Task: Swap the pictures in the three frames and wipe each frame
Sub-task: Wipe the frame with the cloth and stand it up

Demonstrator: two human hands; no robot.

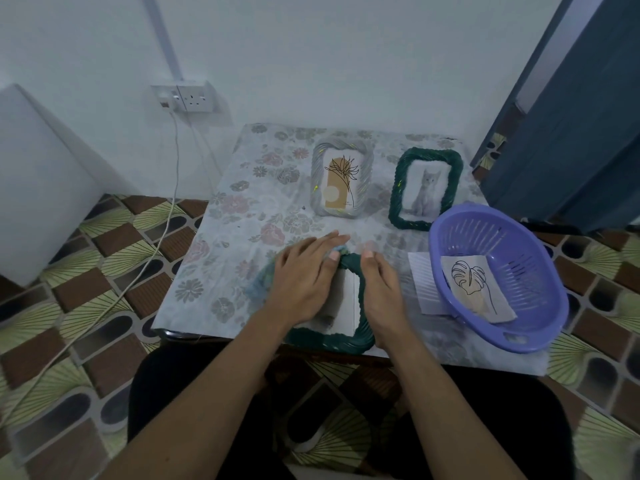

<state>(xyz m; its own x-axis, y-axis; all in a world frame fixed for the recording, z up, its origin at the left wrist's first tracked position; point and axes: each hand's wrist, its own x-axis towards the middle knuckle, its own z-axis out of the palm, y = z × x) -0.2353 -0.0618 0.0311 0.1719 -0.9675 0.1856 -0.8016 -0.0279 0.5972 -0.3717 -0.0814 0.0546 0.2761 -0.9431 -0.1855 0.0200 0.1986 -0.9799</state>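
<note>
The dark green woven frame (332, 341) lies flat at the near edge of the table, just in front of the person, with its long axis running straight away from them and its far short end rounded under the fingertips. The left hand (304, 278) lies flat over its left half, fingers straight and together, pressing on a pale blue cloth (259, 285) that shows only as a blurred fringe around the hand. The right hand (381, 292) lies along the frame's right rail with the thumb on the far rim. Its fingers are smeared by motion, so I cannot tell whether it grips. The hands hide most of the picture inside the frame. Farther back are a grey frame (341, 181) with a plant drawing and a second green frame (426, 188) with a cat picture, both with their long axis pointing away. To the right, a purple slotted basket (498, 237) holds a leaf drawing (474, 289) and partly covers a white sheet (424, 285). The table (242, 209) has a faded floral cover. Behind it is a pale wall with a socket (188, 97) and a hanging cable (166, 216). The floor (121, 244) is patterned in brown and green, and a blue door (571, 116) is at the right.
</note>
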